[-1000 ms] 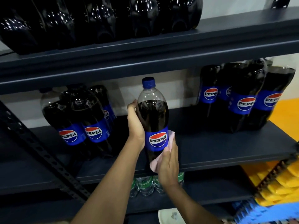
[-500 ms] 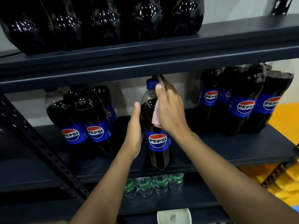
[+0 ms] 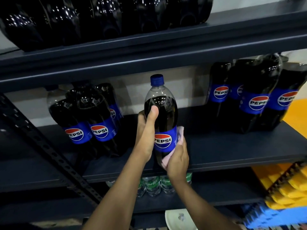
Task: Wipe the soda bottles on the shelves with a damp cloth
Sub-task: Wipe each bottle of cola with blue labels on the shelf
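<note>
A large Pepsi bottle (image 3: 162,113) with a blue cap stands upright at the front of the dark middle shelf (image 3: 232,151). My left hand (image 3: 146,130) grips its left side, thumb across the dark front above the label. My right hand (image 3: 177,161) presses a pink cloth (image 3: 180,136) against the bottle's lower right side, beside and below the blue label. Most of the cloth is hidden under that hand.
Shrink-wrapped Pepsi packs stand on the same shelf at left (image 3: 89,120) and right (image 3: 255,97). More dark bottles (image 3: 103,19) fill the top shelf. Sprite bottles (image 3: 154,185) sit on the shelf below. A slanted perforated brace (image 3: 43,146) crosses the left. Yellow and blue crates (image 3: 285,196) lie at lower right.
My right hand with the cloth has slid down from the bottle's neck to its lower right side. My left thumb has come round onto the bottle's front.
</note>
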A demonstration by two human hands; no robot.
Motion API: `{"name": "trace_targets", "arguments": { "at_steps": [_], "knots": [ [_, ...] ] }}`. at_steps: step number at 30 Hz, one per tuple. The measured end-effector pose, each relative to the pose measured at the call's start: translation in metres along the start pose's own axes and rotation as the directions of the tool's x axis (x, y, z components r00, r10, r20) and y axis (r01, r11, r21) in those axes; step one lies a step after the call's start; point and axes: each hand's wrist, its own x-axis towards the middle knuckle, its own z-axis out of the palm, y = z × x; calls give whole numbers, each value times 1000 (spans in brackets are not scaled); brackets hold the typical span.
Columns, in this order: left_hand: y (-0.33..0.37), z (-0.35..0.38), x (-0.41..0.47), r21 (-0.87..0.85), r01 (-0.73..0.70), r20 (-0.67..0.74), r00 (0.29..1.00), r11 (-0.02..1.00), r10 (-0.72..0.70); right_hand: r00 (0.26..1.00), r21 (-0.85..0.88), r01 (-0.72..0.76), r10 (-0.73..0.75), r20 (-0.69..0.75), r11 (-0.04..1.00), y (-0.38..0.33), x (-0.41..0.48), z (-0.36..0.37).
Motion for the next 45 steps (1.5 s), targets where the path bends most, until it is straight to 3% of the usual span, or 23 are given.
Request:
{"name": "trace_targets", "arguments": {
  "at_steps": [4,10,12,16,19,22,28,34,41,45],
  "knots": [
    [-2,1,-2,-7,20,-37,999,1000,-21,994,96,-107,108,1,990,-12,4,4],
    [-1,-5,2,14,15,103,995,1000,-17,977,40,212,-210,-43,976,-107,34,24],
    [10,-6,0,13,15,131,991,1000,-16,957,-46,289,-287,43,956,-136,48,25],
    [12,-11,3,-49,12,151,989,999,-5,934,-125,325,-297,199,937,-156,67,26],
    [9,-8,-4,-34,33,173,985,999,-26,910,-97,407,-393,129,908,-144,58,26],
    [2,-4,-7,73,-11,67,998,997,7,846,-142,529,-532,17,836,-109,39,25],
    [-6,-6,0,28,33,-39,999,999,-31,954,-221,300,-293,63,928,-16,1,2],
    [-11,-10,8,32,39,9,999,999,-39,998,-86,-35,40,50,996,3,-7,-6],
    [11,-4,-5,-47,19,207,978,999,-9,980,24,180,-181,87,983,-100,34,13],
    [14,-10,3,-62,16,137,991,998,-8,945,-111,220,-184,271,969,-159,68,15]
  ]
}}
